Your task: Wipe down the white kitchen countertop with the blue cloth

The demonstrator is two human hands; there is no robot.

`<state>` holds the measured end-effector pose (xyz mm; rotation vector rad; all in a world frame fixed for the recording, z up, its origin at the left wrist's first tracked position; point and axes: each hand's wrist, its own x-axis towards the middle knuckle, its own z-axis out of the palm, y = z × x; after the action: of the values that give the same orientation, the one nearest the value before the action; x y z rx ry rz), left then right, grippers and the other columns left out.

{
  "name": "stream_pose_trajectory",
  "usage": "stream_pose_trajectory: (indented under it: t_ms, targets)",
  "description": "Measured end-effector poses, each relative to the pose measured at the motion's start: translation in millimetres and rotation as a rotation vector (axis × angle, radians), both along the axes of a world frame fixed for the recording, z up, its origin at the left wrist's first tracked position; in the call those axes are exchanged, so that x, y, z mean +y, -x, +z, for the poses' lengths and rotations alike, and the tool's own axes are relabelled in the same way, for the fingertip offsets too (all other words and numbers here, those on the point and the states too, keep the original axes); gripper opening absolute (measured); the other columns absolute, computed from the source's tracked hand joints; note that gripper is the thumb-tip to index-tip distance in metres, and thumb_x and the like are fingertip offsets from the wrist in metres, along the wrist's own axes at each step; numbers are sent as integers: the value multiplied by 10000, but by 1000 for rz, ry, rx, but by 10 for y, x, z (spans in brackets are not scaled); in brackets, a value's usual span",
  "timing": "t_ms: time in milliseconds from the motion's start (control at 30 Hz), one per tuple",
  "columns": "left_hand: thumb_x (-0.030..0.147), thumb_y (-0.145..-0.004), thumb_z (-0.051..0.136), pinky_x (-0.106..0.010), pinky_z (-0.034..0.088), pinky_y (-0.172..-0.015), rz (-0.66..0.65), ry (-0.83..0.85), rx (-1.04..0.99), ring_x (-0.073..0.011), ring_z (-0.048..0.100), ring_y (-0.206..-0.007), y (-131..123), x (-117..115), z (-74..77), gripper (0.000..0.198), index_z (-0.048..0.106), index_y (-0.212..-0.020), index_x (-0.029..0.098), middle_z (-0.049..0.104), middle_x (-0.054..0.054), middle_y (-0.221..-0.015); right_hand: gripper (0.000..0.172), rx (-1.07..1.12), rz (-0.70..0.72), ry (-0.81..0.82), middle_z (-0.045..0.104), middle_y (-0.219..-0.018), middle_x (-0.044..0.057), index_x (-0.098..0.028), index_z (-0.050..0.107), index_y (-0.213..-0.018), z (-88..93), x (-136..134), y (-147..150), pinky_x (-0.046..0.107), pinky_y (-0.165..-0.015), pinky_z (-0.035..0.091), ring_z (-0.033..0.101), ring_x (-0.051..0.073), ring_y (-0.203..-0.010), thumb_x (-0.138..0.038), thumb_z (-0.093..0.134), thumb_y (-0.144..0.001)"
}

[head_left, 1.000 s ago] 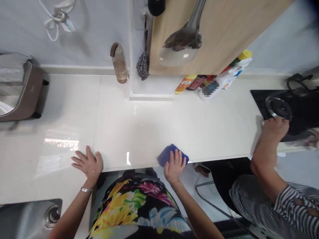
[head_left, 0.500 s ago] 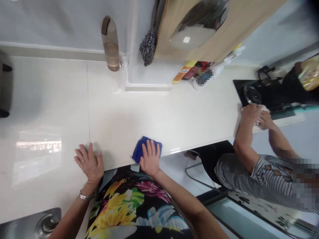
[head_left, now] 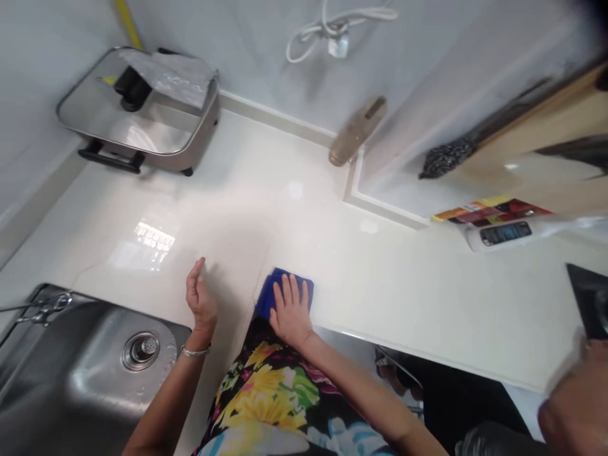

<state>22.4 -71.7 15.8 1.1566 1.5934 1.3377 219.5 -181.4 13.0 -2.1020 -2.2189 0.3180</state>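
Note:
A folded blue cloth lies on the white countertop near its front edge. My right hand rests flat on top, fingers stretched out and slightly apart, covering part of the cloth. To the left, my left hand is turned edge-on above the counter between the sink and the cloth. It holds nothing; its fingers are extended, gently bent and partly overlapping in view. A bracelet circles that wrist.
At the left is a steel sink with a faucet. A lidded electric pan stands in the back corner. A brown bottle-shaped object is by the wall ledge, and a white bottle lies farther right. Another person's blurred arm is at lower right.
The view has swung left, showing the sink and pan. My right hand and the cloth have moved left, closer to the counter seam. My left hand has turned from palm-down to edge-on.

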Motion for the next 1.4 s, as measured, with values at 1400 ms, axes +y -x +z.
stream_pose_trajectory:
  t_ms: [1400]
  targets:
    - [340,-960,460,-623,254,-1224,-530,-309,788,-358,369,-1478,-1839,554,-75,518,546,-1418,115,474,-214,-1531,538,-36,-524,-590,543,-1433,217,-154,409,-1483,-599,-1083,-2226,625,-1114,376,467,344,-1373,-354,374,-985]
